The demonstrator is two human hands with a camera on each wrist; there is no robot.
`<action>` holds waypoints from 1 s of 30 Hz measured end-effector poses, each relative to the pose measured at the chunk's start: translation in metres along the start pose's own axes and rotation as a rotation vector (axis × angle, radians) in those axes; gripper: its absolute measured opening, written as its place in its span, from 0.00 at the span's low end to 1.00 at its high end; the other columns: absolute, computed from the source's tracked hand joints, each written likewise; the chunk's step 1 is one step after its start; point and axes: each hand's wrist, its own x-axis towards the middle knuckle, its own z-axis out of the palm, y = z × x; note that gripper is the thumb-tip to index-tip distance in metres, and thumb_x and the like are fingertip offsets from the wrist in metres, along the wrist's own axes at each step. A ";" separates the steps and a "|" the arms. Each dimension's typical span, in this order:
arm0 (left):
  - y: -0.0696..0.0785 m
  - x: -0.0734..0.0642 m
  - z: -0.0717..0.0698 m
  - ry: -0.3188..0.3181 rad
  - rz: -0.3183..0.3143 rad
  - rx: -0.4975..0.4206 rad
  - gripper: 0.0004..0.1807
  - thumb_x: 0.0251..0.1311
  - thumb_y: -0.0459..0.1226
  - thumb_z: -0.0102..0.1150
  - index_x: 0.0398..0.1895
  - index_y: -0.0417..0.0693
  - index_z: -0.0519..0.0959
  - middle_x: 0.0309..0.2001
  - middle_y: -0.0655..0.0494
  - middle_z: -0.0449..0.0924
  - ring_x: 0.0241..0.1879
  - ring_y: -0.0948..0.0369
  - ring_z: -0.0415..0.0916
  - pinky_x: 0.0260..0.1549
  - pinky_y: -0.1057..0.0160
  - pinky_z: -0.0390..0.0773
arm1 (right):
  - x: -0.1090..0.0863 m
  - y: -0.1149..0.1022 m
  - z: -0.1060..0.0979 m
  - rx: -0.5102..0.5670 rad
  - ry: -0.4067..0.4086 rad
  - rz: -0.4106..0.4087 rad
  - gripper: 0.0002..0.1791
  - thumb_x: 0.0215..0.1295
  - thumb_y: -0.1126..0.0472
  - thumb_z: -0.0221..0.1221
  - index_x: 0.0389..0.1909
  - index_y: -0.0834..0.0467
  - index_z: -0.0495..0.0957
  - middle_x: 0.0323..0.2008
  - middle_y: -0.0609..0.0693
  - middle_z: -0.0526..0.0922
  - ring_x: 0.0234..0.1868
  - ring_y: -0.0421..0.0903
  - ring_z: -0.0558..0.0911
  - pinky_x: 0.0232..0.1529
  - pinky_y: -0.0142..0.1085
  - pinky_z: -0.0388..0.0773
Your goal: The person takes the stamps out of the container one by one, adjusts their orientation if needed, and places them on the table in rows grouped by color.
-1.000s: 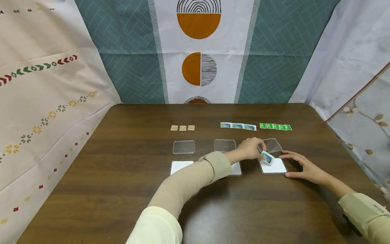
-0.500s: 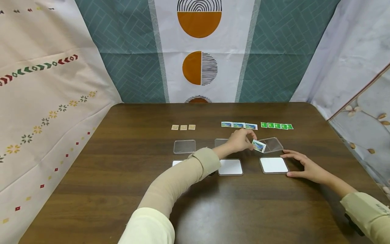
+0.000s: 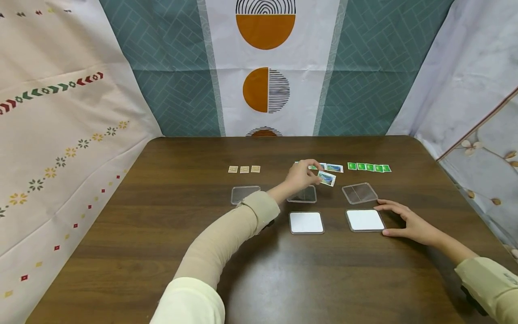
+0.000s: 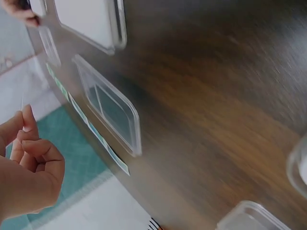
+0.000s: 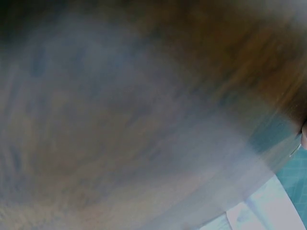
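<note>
Blue stamp pinched above the table

The left hand pinches a blue picture stamp by one edge, above the middle clear lid. Thin, light and bendable, it probably wants a gentle edge grip. The right hand rests relaxed against the right white tray.

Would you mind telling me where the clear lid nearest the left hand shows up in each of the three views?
Head: the clear lid lies mid-table, just below the left hand, which pinches a blue card.
Left wrist: the lid runs slantwise, left of centre.
Right wrist: not in it; the picture is a blur.
Shared landmark: the white tray beside the lid, at top left in the left wrist view.
</note>
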 end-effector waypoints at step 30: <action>-0.044 -0.002 -0.067 0.262 -0.068 -0.018 0.13 0.58 0.36 0.62 0.47 0.44 0.77 0.34 0.43 0.86 0.36 0.47 0.83 0.47 0.59 0.72 | -0.001 0.001 0.002 -0.019 -0.010 0.005 0.34 0.43 0.73 0.69 0.56 0.64 0.70 0.66 0.28 0.57 0.65 0.19 0.51 0.55 0.11 0.47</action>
